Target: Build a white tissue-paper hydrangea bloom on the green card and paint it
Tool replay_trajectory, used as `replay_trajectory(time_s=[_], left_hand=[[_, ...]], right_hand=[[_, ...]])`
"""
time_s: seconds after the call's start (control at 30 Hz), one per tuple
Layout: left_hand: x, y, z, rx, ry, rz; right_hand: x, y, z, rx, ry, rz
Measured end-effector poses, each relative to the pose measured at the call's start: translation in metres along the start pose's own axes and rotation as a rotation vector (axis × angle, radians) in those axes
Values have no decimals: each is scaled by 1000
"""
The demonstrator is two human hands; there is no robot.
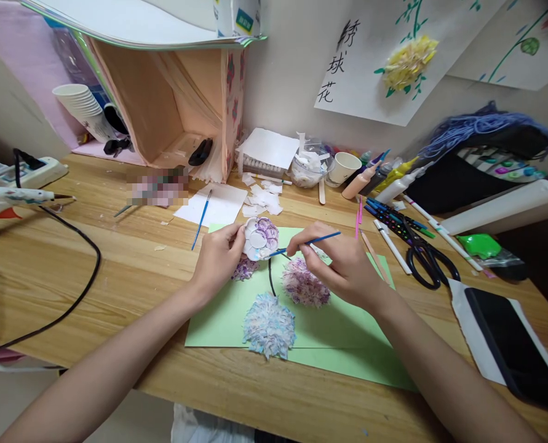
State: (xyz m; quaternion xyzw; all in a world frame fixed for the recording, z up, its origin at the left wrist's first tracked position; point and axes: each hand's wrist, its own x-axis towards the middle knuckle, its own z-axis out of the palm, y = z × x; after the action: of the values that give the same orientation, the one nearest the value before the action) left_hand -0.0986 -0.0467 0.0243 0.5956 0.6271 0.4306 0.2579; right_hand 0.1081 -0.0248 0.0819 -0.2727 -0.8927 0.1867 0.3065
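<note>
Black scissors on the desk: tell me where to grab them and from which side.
Take the black scissors by the two finger loops, which lie nearest the desk's front edge, coming in from the near right. The blades point away toward the markers, so the loops are probably the safest hold.

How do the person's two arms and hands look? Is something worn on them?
Both arms are bare up to the picture's edge: no sleeves show. The left hand and the right hand wear no gloves, and no ring, watch or bracelet can be seen. The nails look short and unpainted.
</note>
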Motion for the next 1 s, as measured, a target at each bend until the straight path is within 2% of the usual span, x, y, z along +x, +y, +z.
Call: replay_trajectory(time_s=[0.17, 0.33, 0.5, 0.7, 0.87, 1.0], left_hand=[[0, 0, 0, 24, 15, 13], [1, 0, 0, 18, 8, 8], [0, 0, 0, 11, 3, -3], [0, 2, 0, 46, 6, 29], [0, 2, 0, 42, -24, 45], [-1, 3, 0, 78, -39, 78]], right_hand=[[1, -1, 0, -49, 56, 17], [1, -2, 0, -3, 9, 2], [1, -2, -1, -74, 45, 25], [1, -2, -1, -13, 119, 99], [1, -3, 3, 36, 37, 90], [2, -4, 2, -24, 91, 109]])
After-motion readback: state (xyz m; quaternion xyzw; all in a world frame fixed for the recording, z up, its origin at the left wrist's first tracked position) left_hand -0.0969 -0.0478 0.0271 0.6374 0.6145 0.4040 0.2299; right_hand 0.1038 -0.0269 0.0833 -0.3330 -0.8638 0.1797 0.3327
